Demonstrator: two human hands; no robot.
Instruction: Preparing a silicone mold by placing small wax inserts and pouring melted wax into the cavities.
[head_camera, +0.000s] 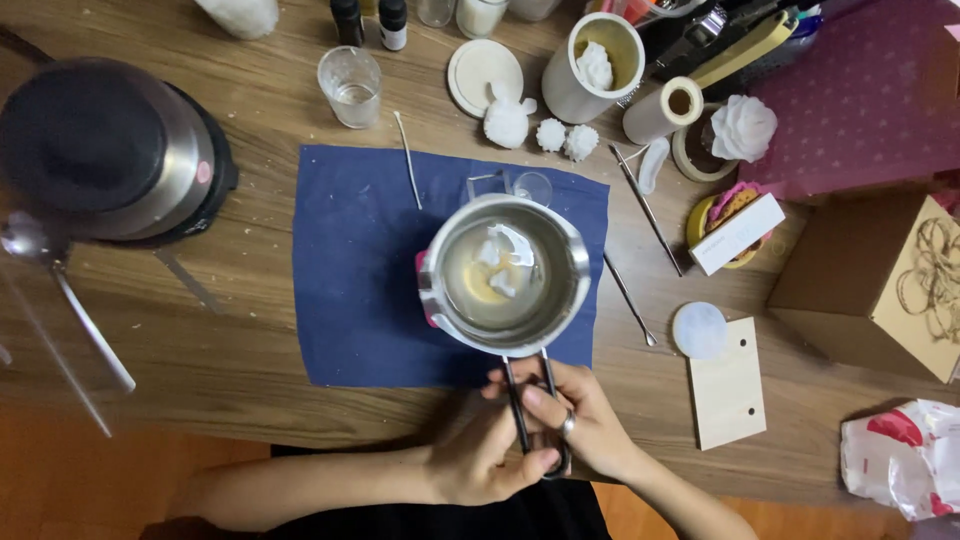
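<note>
Melting of white wax, part way through: reading from the left, a dark-lidded steel cooker (105, 150) and a long spoon (60, 290) lie well clear of the work on the wooden counter (250, 390); a blue cloth (350, 280) covers the centre, with a loose wick (407, 160) crossing its upper edge and an empty drinking glass (350, 85) just above. The small steel melting pot (505, 275) stands over the cloth; inside it, several white wax lumps (505, 260) sit unmelted in a shallow pool of yellowish liquid, so the melt is judged begun but not complete. The pot's wire handle (525, 395) runs toward the person and is clasped by both hands together: left hand (480, 460) curled beneath it with the thumb closing across, right hand (580, 420) wrapped over from the other side, a ring on one finger. The pot thus lies directly ahead of the hands. Farther right: white flower-shaped candles (560, 135), a cream jar (595, 65), two metal picks (640, 250), a wooden board (728, 385) bearing a pale disc, and a cardboard box (880, 285)
</note>
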